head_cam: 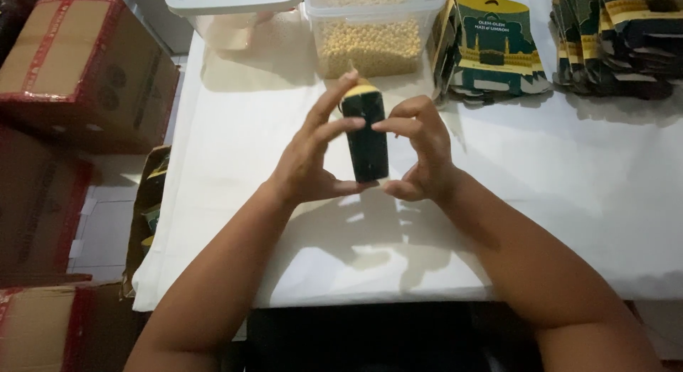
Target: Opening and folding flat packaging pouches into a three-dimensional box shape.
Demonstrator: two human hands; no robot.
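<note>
Two bare forearms rise from the bottom edge nearest the camera and meet above the table (569,201), which is covered in a white cloth; between them stands a small dark green pouch (367,141) with a yellow top, held upright and lifted a little off the cloth, its shadow falling on the cloth just below it; the left hand (307,158) grips the pouch from its left side, thumb pressed at the lower edge and fingers spread up to the yellow top; the right hand (420,155) grips it from the right side, thumb under the bottom corner and curled fingers touching the upper face; both hands are closed on the pouch, neither resting on the table; beyond the pouch, at the far edge of the table, sits a clear plastic tub (370,30) partly filled with pale yellow beans; to the left of that tub, another clear tub with a white lid (235,6); to the right of the pouch and further back, a leaning stack of flat green and yellow pouches (491,48), and well beyond it to the right a second, darker stack (615,41); left of the pouch, off the table, brown cardboard boxes (82,70) with red tape stand on the floor.
</note>
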